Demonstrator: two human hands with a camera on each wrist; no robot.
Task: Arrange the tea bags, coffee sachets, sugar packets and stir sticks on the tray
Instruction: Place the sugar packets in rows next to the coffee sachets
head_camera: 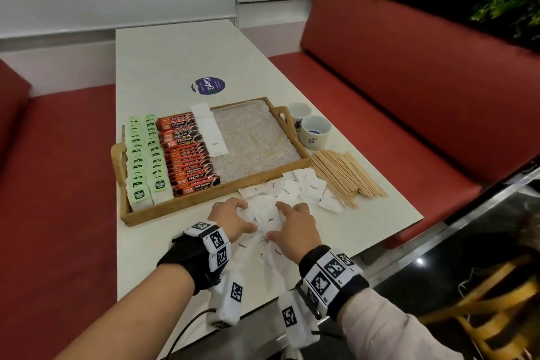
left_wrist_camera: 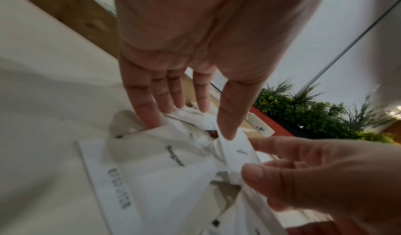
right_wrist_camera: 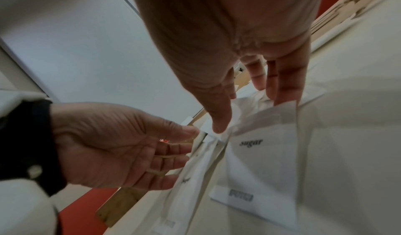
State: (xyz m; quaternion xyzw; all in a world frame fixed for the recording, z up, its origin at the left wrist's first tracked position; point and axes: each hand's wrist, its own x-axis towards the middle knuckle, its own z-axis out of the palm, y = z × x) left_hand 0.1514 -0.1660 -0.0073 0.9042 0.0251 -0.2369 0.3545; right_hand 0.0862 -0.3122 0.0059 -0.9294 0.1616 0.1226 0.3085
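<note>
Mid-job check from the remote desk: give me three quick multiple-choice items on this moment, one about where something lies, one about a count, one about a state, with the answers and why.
1. Where do the stir sticks lie?
A. On the table to the right of the tray
B. Inside the tray
C. In a cup

2. How many white cups stand past the tray's right handle?
A. One
B. Two
C. Four

3. What are both hands doing?
A. Resting idle on the bench
B. Lifting the tray
C. Gathering loose sugar packets on the table

Answers: 1 A, the sticks lie in a pile on the tabletop outside the tray's right rim. 2 B, two cups stand side by side. 3 C, the left hand and right hand close in on the packets from either side, fingers touching them.
</note>
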